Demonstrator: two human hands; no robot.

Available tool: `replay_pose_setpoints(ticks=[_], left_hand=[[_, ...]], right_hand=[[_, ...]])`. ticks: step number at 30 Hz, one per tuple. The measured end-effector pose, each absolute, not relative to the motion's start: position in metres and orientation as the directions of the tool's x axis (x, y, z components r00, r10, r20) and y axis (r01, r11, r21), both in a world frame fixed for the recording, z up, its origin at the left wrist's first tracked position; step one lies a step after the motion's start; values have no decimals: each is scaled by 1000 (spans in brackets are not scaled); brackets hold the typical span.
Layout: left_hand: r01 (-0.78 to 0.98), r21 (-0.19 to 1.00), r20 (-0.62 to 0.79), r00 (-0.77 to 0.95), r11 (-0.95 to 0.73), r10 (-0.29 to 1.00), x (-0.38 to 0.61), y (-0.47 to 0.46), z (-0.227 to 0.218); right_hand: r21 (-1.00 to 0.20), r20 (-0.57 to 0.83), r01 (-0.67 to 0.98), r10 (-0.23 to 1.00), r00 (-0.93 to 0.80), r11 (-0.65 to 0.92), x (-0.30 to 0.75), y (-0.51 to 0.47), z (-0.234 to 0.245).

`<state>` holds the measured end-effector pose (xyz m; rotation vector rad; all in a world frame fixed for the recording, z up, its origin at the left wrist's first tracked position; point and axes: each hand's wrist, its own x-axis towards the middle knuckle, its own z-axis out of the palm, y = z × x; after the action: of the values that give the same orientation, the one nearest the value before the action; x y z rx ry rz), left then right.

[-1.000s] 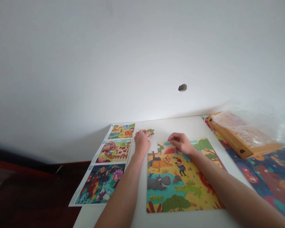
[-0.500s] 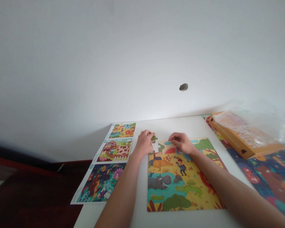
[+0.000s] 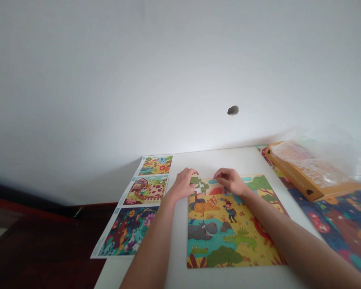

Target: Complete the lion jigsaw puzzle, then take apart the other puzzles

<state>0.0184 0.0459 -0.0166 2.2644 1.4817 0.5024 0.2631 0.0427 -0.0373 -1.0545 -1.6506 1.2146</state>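
Observation:
A jigsaw puzzle (image 3: 216, 235) with a safari picture lies on the white table: a hippo, a leopard, crocodiles and a small figure show on it. At its far left corner my left hand (image 3: 184, 184) has thumb and fingers closed about a puzzle piece (image 3: 195, 182) with green treetop on it. That piece lies over the corner gap, with some white still showing around it; whether it sits flush I cannot tell. My right hand (image 3: 230, 181) rests on the far edge of the puzzle, fingers curled together, and what they may pinch is hidden. The right forearm covers the puzzle's right side.
Left of the puzzle lies a sheet (image 3: 130, 212) with three printed pictures. An orange box (image 3: 309, 176) with clear plastic wrap (image 3: 327, 158) on it stands at the right, by a dark blue picture puzzle (image 3: 345, 224). A wall (image 3: 180, 80) with a hole rises behind the table.
My left hand has brought the green puzzle piece down and slightly right into the corner gap, covering most of the white there. My right hand has stayed in place.

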Motion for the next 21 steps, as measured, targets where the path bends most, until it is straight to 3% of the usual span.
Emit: replay_pose_setpoints(ticks=[5,14,21], left_hand=[[660,646,123,406,-383,906,15,51,-18],[490,846,77,277,-210,958,21,63,-29],[562,772,75,383,-297,921,24,65,-31]], right_hand=[[-965,132,174,936,-327,197,263,43,-35],[-963,126,184,933,-337,197,267,50,-39],[-957,129,206,934,-333,205,268,53,-38]])
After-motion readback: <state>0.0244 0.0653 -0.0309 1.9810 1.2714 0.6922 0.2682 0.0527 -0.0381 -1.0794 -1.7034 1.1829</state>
